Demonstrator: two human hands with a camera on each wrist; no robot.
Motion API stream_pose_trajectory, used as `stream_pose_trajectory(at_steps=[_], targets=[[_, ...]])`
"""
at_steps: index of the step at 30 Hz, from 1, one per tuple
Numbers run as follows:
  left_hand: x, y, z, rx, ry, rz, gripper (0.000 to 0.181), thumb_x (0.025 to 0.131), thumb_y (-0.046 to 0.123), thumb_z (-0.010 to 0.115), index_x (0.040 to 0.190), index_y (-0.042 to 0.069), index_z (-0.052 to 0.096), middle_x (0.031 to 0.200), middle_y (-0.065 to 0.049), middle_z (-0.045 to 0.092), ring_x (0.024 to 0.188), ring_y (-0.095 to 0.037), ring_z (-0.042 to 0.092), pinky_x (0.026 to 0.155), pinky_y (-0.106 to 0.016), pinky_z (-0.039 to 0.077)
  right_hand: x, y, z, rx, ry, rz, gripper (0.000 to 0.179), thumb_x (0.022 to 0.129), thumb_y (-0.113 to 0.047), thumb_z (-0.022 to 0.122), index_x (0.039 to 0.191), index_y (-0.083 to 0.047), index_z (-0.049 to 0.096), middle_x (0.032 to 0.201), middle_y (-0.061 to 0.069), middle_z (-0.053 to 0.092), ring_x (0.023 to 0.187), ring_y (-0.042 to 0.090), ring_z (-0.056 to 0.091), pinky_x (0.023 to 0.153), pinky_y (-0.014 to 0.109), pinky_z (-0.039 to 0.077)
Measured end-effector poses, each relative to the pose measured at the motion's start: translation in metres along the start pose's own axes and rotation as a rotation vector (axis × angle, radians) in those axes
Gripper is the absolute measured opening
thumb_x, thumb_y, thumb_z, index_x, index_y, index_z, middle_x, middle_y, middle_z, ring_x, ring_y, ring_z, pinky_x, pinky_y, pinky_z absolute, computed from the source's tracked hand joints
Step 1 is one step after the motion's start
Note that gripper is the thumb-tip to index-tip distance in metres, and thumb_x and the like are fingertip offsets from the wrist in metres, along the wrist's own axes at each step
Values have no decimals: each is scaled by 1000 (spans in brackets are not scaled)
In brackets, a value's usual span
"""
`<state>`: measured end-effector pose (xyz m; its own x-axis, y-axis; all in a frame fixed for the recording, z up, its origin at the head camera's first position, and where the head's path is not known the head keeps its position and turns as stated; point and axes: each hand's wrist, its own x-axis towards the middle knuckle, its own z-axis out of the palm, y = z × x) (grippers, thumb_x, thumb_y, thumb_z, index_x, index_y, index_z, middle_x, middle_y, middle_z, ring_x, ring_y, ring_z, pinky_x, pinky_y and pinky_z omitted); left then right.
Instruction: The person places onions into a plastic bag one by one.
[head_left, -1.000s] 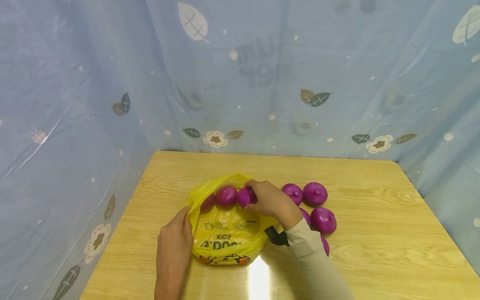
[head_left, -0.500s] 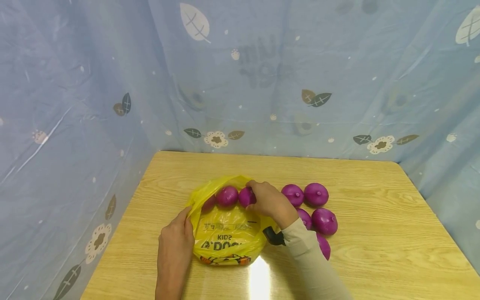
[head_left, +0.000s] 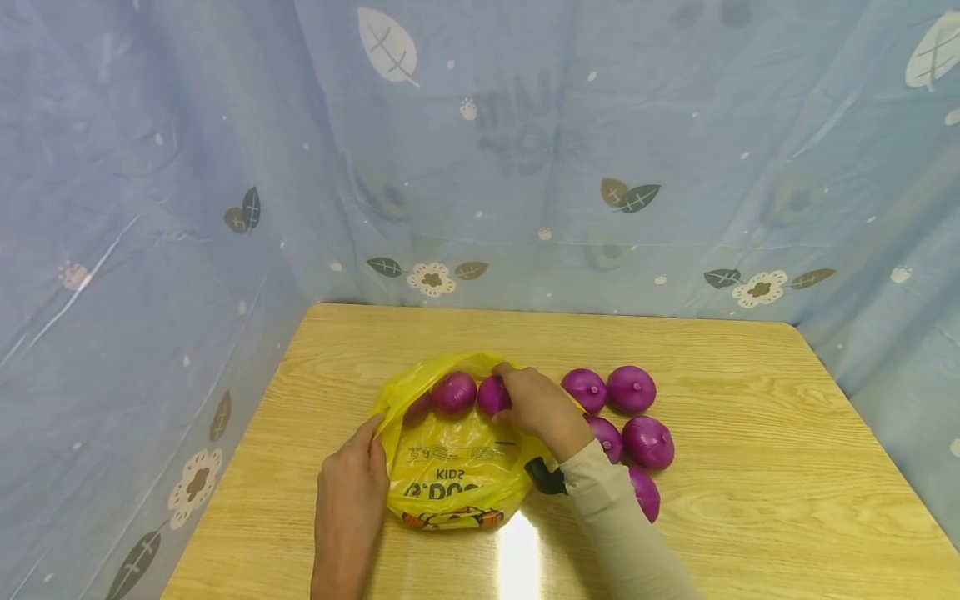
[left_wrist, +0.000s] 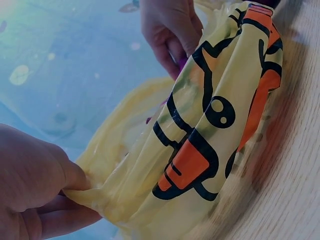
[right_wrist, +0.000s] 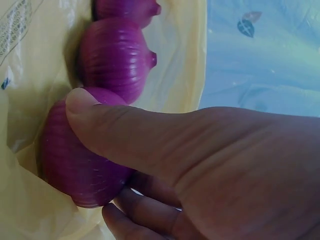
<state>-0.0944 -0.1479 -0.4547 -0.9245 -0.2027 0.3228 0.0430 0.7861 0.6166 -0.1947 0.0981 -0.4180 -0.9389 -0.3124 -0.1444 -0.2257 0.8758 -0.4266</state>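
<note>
A yellow plastic bag (head_left: 450, 467) with dark lettering and an orange cartoon print lies on the table, its mouth spread wide. My left hand (head_left: 351, 483) pinches the left edge of that mouth between thumb and fingers. Inside the bag, my right hand (head_left: 542, 408) grips a purple onion (right_wrist: 80, 150), thumb over its top and fingers curled underneath. Beside it in the bag sits a second onion (head_left: 453, 392), touching or nearly so in the right wrist view. A third onion (head_left: 417, 409) is partly covered by the bag's left side.
Right of the bag, several more onions lie grouped on the wooden table (head_left: 765, 450), among them a far onion (head_left: 632, 389) and a near onion (head_left: 645, 493) partly behind the right sleeve (head_left: 615, 508). A blue patterned curtain (head_left: 525, 167) hangs behind the table and along both sides.
Very little differs. The right forearm has shifted slightly left, showing more of the onions beside it, while both hands keep their holds on the bag edge and the onion.
</note>
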Motion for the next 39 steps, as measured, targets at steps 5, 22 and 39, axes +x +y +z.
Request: stream_pose_trajectory(at_steps=[5,22,39], targets=[[-1,-2,1,1,12,13,30,105,1,60,134,-2,69,122,-25,74,108,-42,74,82,-55,63,-2,0,1,-9,8,6,69,86,-20,90,146,-8,57,121,15,73,112,33,70,100,47,57],[-2,-4,1,-12,24,27,30,105,0,61,133,-2,70,118,-26,75,102,-43,75,76,-55,63,-17,-9,-16,38,84,-57,63,95,-27,82,148,-4,57,127,19,74,116,35,71,103,48,56],[-3,-3,2,-12,19,17,30,105,1,60,134,-2,69,120,-26,74,105,-42,74,80,-55,63,-40,-3,-40,50,213,-101,67,102,-37,73,157,-9,49,130,19,72,114,36,72,100,51,58]])
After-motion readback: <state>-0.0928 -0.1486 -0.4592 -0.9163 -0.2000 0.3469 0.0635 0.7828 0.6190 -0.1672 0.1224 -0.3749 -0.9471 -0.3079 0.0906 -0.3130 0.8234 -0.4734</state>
